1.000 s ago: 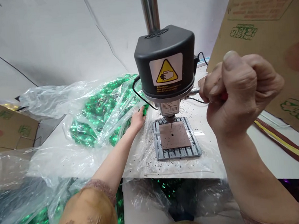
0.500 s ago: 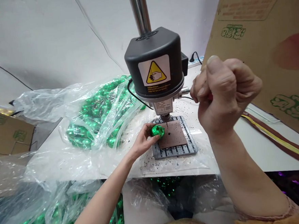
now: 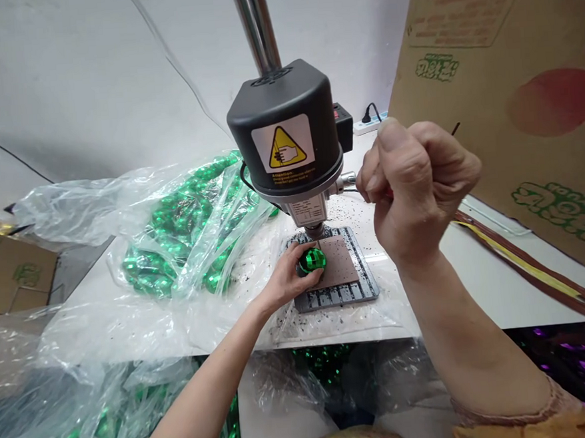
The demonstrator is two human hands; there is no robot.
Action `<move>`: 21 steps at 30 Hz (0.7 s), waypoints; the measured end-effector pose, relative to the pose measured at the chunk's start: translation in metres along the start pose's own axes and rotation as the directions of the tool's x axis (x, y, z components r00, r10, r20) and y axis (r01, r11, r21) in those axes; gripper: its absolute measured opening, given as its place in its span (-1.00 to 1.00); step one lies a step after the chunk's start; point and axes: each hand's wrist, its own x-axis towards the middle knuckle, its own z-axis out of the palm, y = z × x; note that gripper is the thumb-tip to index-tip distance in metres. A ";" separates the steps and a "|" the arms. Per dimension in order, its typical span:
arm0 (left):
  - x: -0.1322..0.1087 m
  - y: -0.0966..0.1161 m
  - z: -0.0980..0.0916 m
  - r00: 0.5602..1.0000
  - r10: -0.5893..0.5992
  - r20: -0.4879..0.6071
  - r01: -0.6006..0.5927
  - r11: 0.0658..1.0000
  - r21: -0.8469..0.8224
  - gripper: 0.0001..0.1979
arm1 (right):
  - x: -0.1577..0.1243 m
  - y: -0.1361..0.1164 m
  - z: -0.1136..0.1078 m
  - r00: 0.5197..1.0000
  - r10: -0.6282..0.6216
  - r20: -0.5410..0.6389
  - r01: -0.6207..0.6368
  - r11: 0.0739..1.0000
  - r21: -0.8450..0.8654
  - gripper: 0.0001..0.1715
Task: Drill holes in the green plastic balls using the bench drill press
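Near the front edge of the desk (image 3: 488, 299), about mid-span, your left hand (image 3: 285, 277) grasps a green ball (image 3: 314, 260) from its left side. Ball is over the left part of the brown board (image 3: 342, 263) on the base (image 3: 337, 300), right under the bit (image 3: 318, 244) of the drill (image 3: 283, 129); can't tell if bit touches it. Your right hand (image 3: 415, 184) is clenched, raised right of the drill beside its hub (image 3: 346, 182); whatever it grips is mostly hidden. Toward the desk's back left corner, more green balls (image 3: 182, 217) lie under clear plastic (image 3: 61, 203). Power strip (image 3: 365, 128) by the back edge, right of the drill. Strap (image 3: 523, 258) runs along the right side, next to the box (image 3: 484, 165).
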 end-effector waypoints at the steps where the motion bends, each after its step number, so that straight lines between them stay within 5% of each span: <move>1: 0.001 0.000 0.002 1.000 -0.018 -0.022 0.018 1.000 -0.020 -0.49 | 0.000 0.001 0.000 1.000 -0.003 -0.001 0.003 1.000 -0.009 -0.48; 12: 0.002 0.003 0.025 0.971 -0.105 -0.214 0.103 0.994 -0.019 -0.57 | -0.001 0.002 0.001 0.999 0.029 -0.030 -0.029 1.000 0.010 -0.51; 21: 0.005 0.004 0.034 0.978 -0.026 -0.207 0.013 0.998 -0.063 -0.52 | 0.019 0.003 0.013 1.000 0.012 -0.028 -0.006 0.980 0.197 -0.50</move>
